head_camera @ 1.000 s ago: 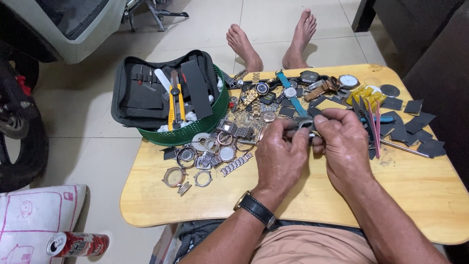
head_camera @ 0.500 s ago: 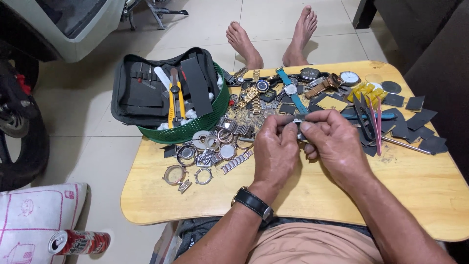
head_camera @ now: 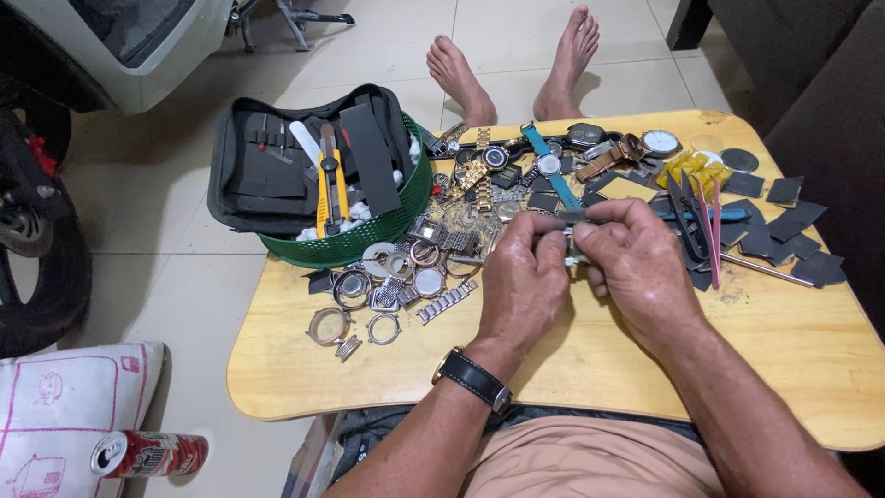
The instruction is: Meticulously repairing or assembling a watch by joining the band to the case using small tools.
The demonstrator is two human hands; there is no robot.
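left hand curled, right hand curled | both pinching small metal part (knuckles up) | above wooden table

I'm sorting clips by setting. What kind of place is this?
Likely a home watch-repair spot: a low wooden table on tiled floor, strewn with watches and watch cases, beside a green basket holding a tool pouch.

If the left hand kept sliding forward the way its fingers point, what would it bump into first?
Probably the small grey part pinched between both hands; the left hand points up-right at it. Beyond lie the watches, though depth is hard to judge.
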